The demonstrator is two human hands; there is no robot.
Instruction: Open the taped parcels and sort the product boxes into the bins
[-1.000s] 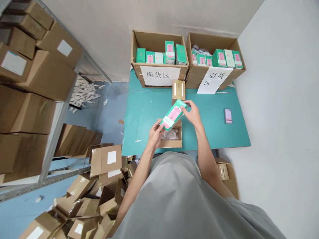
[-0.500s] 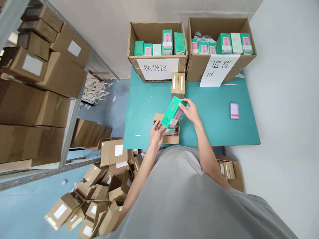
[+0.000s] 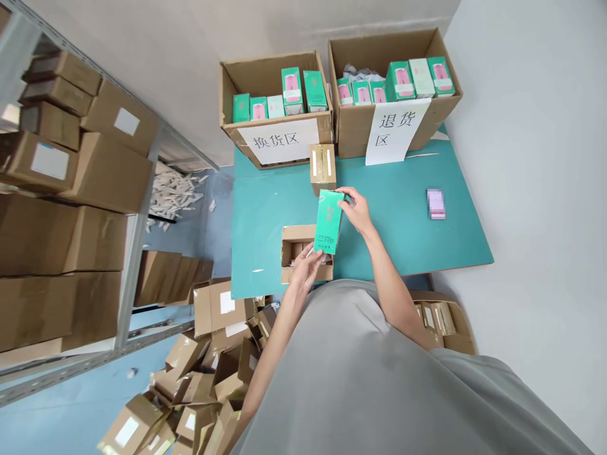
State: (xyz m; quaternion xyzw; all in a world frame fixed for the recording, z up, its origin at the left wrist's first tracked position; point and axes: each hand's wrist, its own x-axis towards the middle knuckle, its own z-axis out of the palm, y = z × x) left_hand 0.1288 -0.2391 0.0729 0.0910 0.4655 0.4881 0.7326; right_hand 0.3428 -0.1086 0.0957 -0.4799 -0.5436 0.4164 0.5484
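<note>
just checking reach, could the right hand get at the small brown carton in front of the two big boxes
Probably yes, once it lets go: the right hand holds the green box, but the small brown carton stands just beyond, its top uncovered.

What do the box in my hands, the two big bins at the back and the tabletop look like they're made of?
The green box looks like thin printed card with a slight sheen: crisp edges, flat faces. The left bin and right bin seem plain matte cardboard, brown with folded corners. The tabletop is smooth teal, perhaps a plastic or laminate covering; I can't tell which.
</note>
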